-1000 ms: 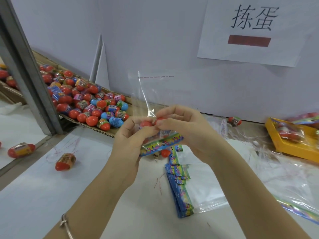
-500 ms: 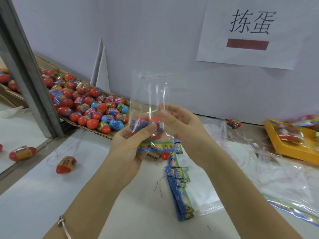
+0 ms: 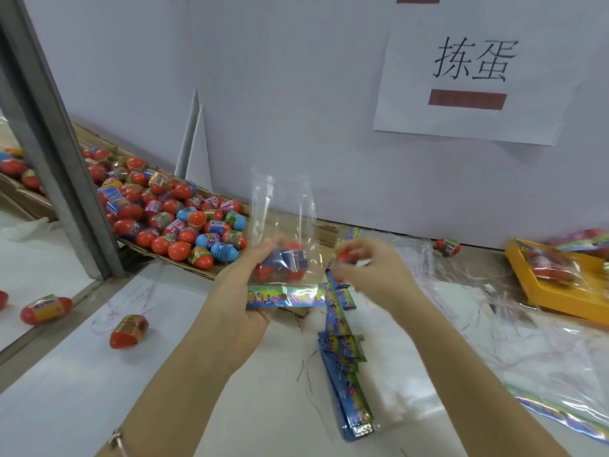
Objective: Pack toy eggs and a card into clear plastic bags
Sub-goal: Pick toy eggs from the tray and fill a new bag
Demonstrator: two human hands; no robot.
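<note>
Closest in, a thin metal bracelet point(image 3: 118, 438) circles the left wrist above the smooth white table point(image 3: 82, 400). A fanned stack of glossy blue-green cards point(image 3: 342, 374) lies flat on the table between the two forearms, too overlapped to count.

The left hand point(image 3: 244, 291) grasps the lower part of one clear plastic bag point(image 3: 283, 209), its thumb across the front. The bag stands upright with its mouth at the top, its film thin and shiny. Inside it, at least two toy eggs point(image 3: 291, 258) with red shells and blue wrappers sit on a colourful card point(image 3: 283, 297) lying along the bag's bottom edge. Just right of the bag, the right hand point(image 3: 372, 268) pinches a single red egg point(image 3: 346, 257) in curled fingertips, blurred.

One loose wrapped egg point(image 3: 128, 331) lies on the open table to the left. To the right, crinkled clear bags point(image 3: 494, 324) are spread up to a yellow tray point(image 3: 553, 301) holding filled packs.

Further back, a heap of red and blue eggs point(image 3: 171, 216) fills a flat cardboard tray point(image 3: 197, 270) behind a slanting grey metal post point(image 3: 56, 143). One more egg point(image 3: 446, 246) rests at the foot of the white wall, under a paper sign point(image 3: 474, 70).
</note>
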